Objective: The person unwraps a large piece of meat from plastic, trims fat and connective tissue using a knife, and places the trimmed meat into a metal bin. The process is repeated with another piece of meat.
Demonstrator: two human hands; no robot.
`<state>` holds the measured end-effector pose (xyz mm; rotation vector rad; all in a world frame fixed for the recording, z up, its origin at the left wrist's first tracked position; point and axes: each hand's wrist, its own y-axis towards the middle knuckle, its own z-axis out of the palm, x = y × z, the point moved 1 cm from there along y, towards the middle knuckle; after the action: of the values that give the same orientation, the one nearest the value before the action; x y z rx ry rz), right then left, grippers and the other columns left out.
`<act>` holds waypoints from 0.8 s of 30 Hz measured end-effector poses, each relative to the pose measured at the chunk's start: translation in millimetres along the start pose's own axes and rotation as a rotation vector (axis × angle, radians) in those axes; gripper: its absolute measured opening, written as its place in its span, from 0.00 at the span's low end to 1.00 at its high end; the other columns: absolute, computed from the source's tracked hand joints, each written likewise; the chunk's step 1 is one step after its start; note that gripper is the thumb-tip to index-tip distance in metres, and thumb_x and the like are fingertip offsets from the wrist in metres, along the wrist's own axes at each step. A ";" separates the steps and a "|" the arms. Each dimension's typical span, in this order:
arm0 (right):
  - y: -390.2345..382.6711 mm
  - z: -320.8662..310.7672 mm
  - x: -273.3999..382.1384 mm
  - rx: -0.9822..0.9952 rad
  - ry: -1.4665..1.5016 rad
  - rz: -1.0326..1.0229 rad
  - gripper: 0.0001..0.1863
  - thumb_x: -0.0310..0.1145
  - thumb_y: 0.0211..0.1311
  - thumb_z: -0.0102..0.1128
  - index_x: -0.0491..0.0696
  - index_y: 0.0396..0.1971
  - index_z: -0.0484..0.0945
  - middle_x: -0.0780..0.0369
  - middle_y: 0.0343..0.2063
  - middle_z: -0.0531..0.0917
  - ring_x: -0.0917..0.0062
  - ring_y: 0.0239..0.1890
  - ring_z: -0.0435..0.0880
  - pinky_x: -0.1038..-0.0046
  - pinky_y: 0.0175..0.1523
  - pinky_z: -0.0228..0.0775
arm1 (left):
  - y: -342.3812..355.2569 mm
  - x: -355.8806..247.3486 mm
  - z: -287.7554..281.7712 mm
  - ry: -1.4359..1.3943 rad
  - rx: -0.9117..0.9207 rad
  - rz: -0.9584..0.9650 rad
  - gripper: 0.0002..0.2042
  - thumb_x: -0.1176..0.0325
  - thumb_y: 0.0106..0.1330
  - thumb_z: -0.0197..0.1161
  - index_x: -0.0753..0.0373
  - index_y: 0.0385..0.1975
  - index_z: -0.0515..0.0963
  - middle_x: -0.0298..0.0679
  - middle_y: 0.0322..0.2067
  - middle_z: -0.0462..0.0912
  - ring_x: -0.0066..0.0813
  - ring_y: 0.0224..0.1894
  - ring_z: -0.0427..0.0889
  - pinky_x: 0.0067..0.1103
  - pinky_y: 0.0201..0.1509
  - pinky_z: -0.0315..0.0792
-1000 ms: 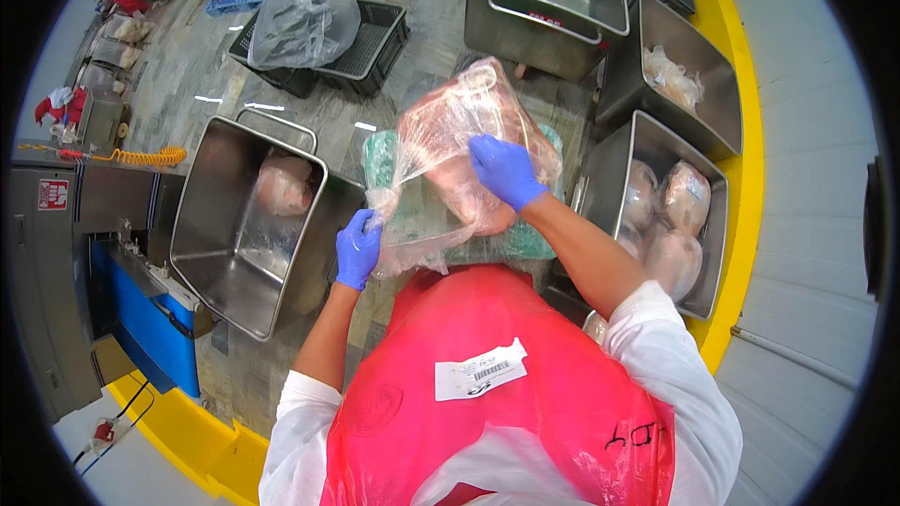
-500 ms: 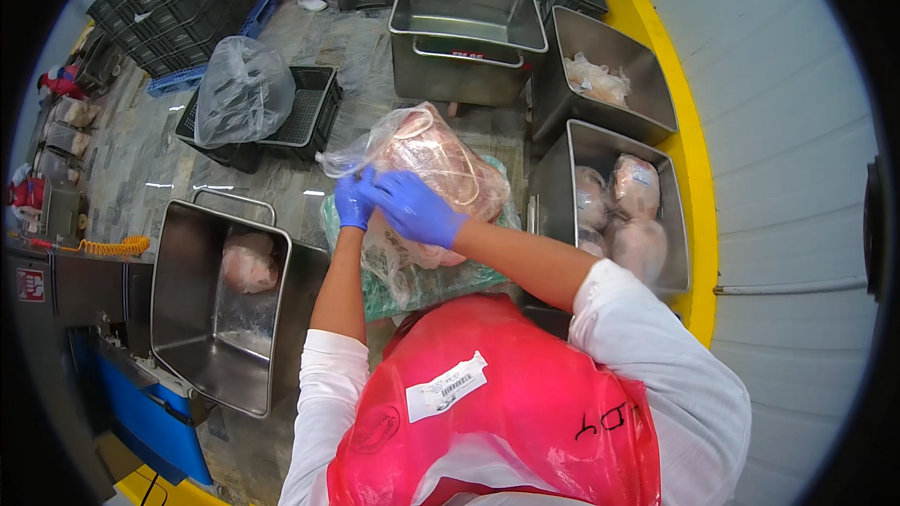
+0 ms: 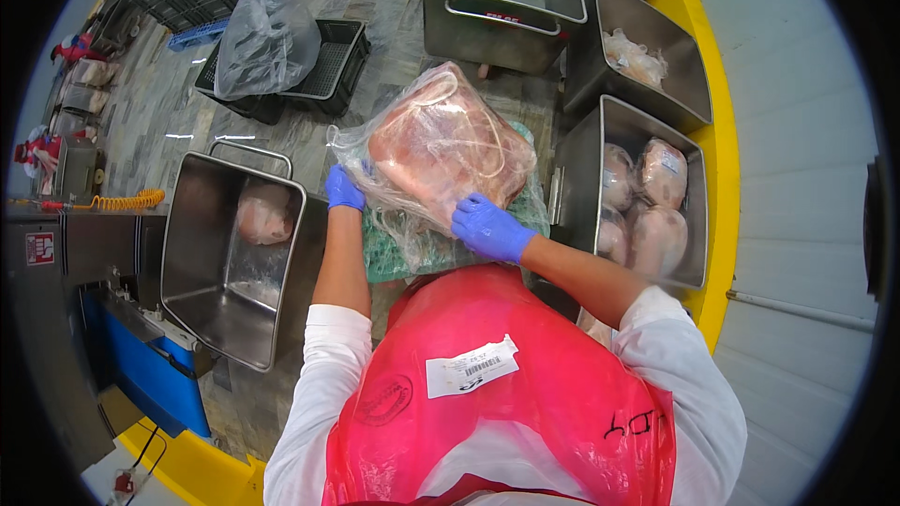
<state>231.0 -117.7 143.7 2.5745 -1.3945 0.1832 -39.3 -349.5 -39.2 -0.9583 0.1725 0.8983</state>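
A large block of pink meat [image 3: 441, 145] lies in front of me inside a clear plastic bag [image 3: 401, 232], with a pale cord-like loop over its top. My left hand [image 3: 345, 189], in a blue glove, is closed on the bag's left edge. My right hand [image 3: 489, 228], also gloved in blue, grips the bag's near side, its knuckles against the meat. Green plastic sheeting [image 3: 384, 260] spreads beneath the bag, close to my red apron.
A metal bin [image 3: 225, 305] at left holds one wrapped meat piece. Metal bins stand at right, one [image 3: 695, 215] with several wrapped pieces. Another metal bin [image 3: 487, 42] is beyond the meat. Black crates [image 3: 336, 66] with a clear bag [image 3: 267, 42] sit far left, on the floor.
My hands were together at the bag's gathered left end; now they are apart, the right one at its near side. The bag is spread wider, and the view has shifted.
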 end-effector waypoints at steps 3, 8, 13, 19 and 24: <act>-20.6 3.0 1.5 0.035 0.074 0.199 0.05 0.30 0.53 0.58 0.50 0.31 0.79 0.58 0.33 0.81 0.63 0.41 0.80 0.63 0.51 0.68 | -48.4 6.1 19.7 -0.049 0.078 -0.111 0.24 0.54 0.74 0.46 0.64 0.59 0.74 0.47 0.58 0.79 0.42 0.58 0.78 0.39 0.66 0.70; -96.8 13.8 0.4 0.081 0.141 0.457 0.07 0.35 0.60 0.60 0.49 0.33 0.78 0.57 0.28 0.82 0.59 0.35 0.83 0.57 0.42 0.72 | -115.3 22.2 70.7 0.087 0.251 -0.093 0.28 0.45 0.72 0.53 0.65 0.58 0.75 0.45 0.54 0.81 0.35 0.53 0.81 0.33 0.61 0.74; -31.6 -18.5 -5.0 -0.165 0.186 0.610 0.12 0.41 0.63 0.60 0.47 0.35 0.77 0.53 0.28 0.83 0.55 0.30 0.83 0.54 0.38 0.75 | -131.5 51.7 51.8 0.584 0.076 -0.065 0.19 0.48 0.69 0.64 0.60 0.37 0.83 0.29 0.24 0.75 0.18 0.25 0.70 0.24 0.29 0.65; 15.4 29.3 -48.4 -0.099 0.017 0.787 0.09 0.35 0.58 0.58 0.46 0.35 0.76 0.50 0.30 0.83 0.52 0.32 0.84 0.53 0.38 0.77 | -173.8 29.7 33.3 0.887 0.080 -0.071 0.12 0.56 0.65 0.64 0.57 0.26 0.81 0.26 0.18 0.66 0.16 0.20 0.61 0.24 0.22 0.56; -2.4 20.1 -46.5 -0.147 0.033 0.820 0.07 0.30 0.58 0.56 0.46 0.36 0.76 0.48 0.31 0.83 0.51 0.33 0.85 0.51 0.40 0.77 | -218.8 27.8 18.4 0.893 0.100 -0.036 0.08 0.62 0.64 0.63 0.57 0.28 0.82 0.25 0.18 0.65 0.15 0.18 0.59 0.21 0.22 0.54</act>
<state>207.9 -83.5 114.3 1.7376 -2.2604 0.2266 133.5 -375.1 96.7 -1.2096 0.9451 0.3687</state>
